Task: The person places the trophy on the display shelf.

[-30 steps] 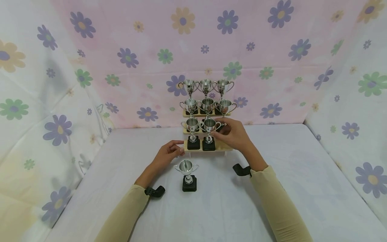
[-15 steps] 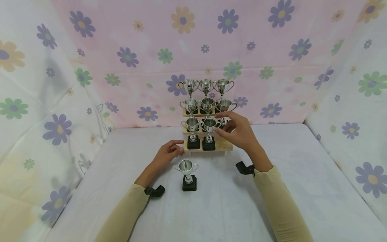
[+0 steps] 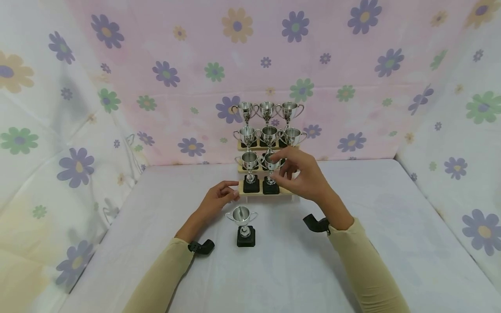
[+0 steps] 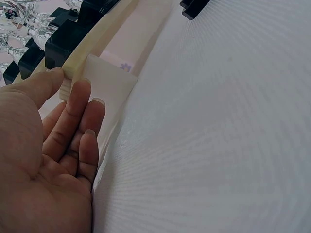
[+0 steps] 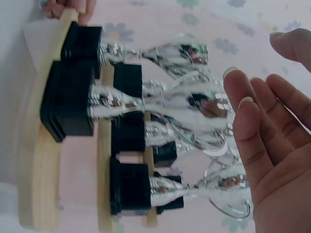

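Silver two-handled trophy cups on black bases stand in rows on a stepped wooden display stand [image 5: 46, 189]. At the stand's front left corner, my left hand [image 3: 215, 198] grips the end of the lowest board [image 4: 102, 36] between thumb and fingers. My right hand [image 3: 307, 176] is raised by the right trophy [image 3: 270, 188] of the lowest row and covers part of its cup in the head view. Its thumb and fingers are apart with nothing between them. Left of that trophy stands another trophy [image 3: 250, 184]. A single trophy [image 3: 245, 237] stands on the table before the stand.
The upper two steps carry more trophies, among them a top-row cup [image 3: 289, 112] and a middle-row cup [image 3: 292, 137]. A white cloth covers the table [image 3: 391, 226]. Behind the stand hangs a pink flowered backdrop [image 3: 188, 117]. Black wrist cameras jut from both wrists.
My right hand first drew right, away from the front right trophy, its fingers spreading, then came back left in front of the cup. My left hand has stayed at the board's end.
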### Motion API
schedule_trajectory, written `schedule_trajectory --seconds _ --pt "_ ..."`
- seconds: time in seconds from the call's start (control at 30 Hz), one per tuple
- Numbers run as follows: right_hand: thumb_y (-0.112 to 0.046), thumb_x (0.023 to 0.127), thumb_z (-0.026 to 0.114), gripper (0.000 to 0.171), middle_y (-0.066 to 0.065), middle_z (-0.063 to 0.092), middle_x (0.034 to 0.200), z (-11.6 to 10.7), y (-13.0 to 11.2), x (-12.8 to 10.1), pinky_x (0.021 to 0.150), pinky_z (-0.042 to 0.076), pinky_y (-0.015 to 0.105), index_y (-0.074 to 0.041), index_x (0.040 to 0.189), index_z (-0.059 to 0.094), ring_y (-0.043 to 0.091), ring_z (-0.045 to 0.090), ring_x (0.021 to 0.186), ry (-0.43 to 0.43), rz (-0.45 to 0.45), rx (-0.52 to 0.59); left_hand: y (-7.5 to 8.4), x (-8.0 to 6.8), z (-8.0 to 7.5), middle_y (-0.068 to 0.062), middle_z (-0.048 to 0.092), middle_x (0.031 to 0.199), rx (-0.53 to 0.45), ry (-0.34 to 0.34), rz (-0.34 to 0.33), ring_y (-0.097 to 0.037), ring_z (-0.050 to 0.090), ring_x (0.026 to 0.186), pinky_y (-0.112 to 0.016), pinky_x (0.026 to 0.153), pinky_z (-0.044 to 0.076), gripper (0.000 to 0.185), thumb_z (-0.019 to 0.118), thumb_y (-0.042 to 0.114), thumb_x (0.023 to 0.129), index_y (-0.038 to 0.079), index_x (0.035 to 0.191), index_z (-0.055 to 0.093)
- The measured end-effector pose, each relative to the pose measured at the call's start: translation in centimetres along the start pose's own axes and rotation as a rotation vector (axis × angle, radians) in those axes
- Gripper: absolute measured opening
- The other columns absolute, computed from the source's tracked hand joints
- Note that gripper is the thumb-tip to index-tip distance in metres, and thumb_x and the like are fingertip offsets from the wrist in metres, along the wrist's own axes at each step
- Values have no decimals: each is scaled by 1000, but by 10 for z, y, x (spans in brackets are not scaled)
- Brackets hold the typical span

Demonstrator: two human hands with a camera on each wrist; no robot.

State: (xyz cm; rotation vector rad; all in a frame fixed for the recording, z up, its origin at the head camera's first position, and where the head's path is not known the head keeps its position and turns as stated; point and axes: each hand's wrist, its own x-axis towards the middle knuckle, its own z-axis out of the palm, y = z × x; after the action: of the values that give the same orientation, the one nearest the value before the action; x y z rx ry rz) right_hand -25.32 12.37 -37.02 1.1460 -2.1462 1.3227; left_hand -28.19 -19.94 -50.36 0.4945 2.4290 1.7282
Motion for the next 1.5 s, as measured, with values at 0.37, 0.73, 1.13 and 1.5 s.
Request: schedule_trajectory --seconds 0.37,0.73,1.13,1.5 --pt "-7 90 85 41 9 72 114 31 -3 -16 70 62 34 -11 127 70 11 72 77 -194 -9 77 2 0 -1 -7 77 102 -11 9 1 -19 72 98 -26 86 51 38 67 19 107 13 144 61" --pt "-28 83 95 61 -3 71 121 58 -3 -31 88 60 37 -15 134 66 15 71 107 -345 50 61 0 0 -1 -8 77 103 -2 4 0 -20 71 99 -27 88 51 39 67 20 107 14 145 61" --pt "-30 85 93 60 -9 69 123 86 -3 -41 89 58 38 -15 135 64 10 65 109 -418 116 54 -1 -1 -1 -12 77 104 5 0 20 -19 71 97 -27 87 51 39 66 21 108 12 146 60" --pt "-29 88 90 44 -10 70 111 102 -8 -43 88 58 38 -15 123 67 7 64 99 -460 242 -1 -1 -1 -1 -9 77 103 8 3 21 -22 71 99 -27 88 52 40 67 24 107 15 145 61"
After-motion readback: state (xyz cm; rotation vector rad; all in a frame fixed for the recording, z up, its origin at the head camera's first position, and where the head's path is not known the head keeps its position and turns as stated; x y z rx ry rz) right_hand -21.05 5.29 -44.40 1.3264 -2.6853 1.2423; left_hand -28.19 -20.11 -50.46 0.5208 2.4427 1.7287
